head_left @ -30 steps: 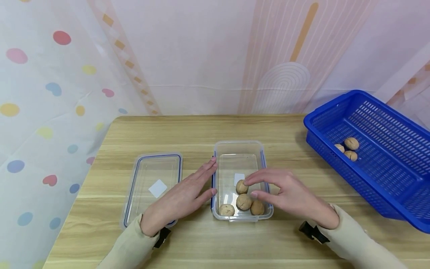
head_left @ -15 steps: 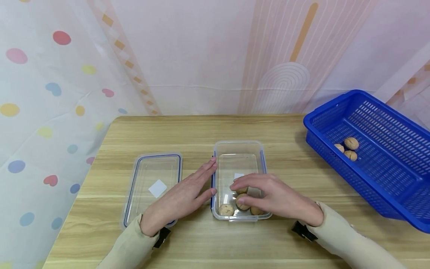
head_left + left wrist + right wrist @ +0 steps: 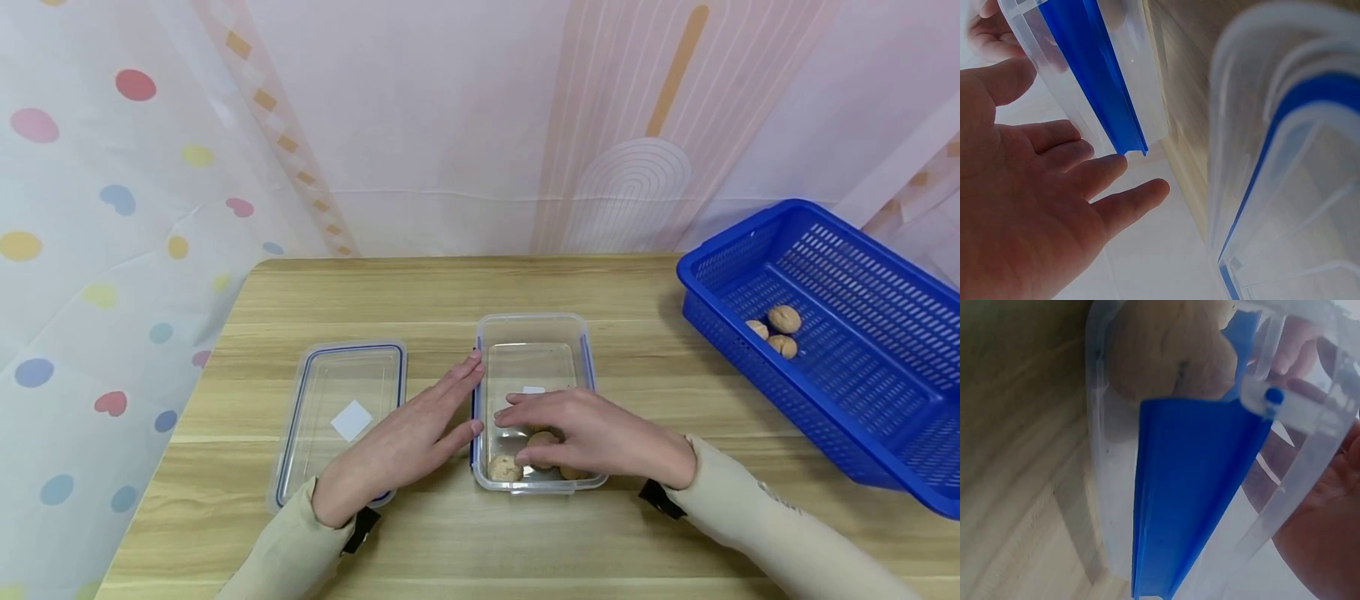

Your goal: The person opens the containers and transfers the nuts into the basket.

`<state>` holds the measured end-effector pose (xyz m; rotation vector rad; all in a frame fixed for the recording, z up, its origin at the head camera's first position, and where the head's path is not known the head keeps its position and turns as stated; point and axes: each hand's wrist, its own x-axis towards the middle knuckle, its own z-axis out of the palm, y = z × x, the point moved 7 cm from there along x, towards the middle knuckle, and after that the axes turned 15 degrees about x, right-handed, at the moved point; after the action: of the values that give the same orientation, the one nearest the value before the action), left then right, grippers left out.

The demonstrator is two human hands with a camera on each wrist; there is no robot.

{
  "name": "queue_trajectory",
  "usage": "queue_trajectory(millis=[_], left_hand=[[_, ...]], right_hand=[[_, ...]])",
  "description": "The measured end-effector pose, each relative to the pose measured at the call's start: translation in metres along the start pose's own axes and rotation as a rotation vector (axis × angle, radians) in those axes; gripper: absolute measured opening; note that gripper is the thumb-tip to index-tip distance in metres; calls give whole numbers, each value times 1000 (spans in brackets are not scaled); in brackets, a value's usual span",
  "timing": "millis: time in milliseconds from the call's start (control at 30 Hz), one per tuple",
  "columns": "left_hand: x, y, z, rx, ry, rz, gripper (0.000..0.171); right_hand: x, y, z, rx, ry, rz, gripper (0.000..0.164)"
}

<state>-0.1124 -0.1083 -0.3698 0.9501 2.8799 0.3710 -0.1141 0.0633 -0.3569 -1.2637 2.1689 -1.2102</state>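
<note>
A clear plastic food container (image 3: pixel 525 367) with blue side latches sits uncovered on the table. My left hand (image 3: pixel 408 446) lies along its left wall, fingers extended; in the left wrist view the fingertips are right at the blue latch (image 3: pixel 1094 75). My right hand (image 3: pixel 592 433) reaches over the right rim, fingers spread above the walnuts at the near end. A pale walnut (image 3: pixel 506 468) shows in the near left corner, close to the right thumb. Another walnut (image 3: pixel 542 439) shows between thumb and fingers, and one (image 3: pixel 573 472) peeks out below the hand; the hand hides the rest.
The container's clear lid (image 3: pixel 352 358), with a blue seal and a white label, lies to the left, partly under the left forearm. At the right stands a blue plastic basket (image 3: pixel 862 400) holding a few walnuts (image 3: pixel 784 319). A patterned curtain hangs behind the table.
My right hand has moved left and farther over the container, from beside one walnut to above several, covering more of them. The left hand has stayed at the container's left wall.
</note>
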Motion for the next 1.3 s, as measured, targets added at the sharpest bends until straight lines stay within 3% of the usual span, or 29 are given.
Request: queue_trajectory(millis=[367,633,933,1300], left_hand=[[0,-1,1,-6,-9,-2,69],[0,-2,2,-22,-31,-16,67],[0,-2,1,-25,-16,-7,68],[0,-1,1,-24,-13,-6,68]], right_hand=[[12,10,5,-114,-135,52,55],[19,15,13,-117,-223,60,49],[26,17,18,-81,-263,39,42],[29,20,27,-129,-320,45,35]])
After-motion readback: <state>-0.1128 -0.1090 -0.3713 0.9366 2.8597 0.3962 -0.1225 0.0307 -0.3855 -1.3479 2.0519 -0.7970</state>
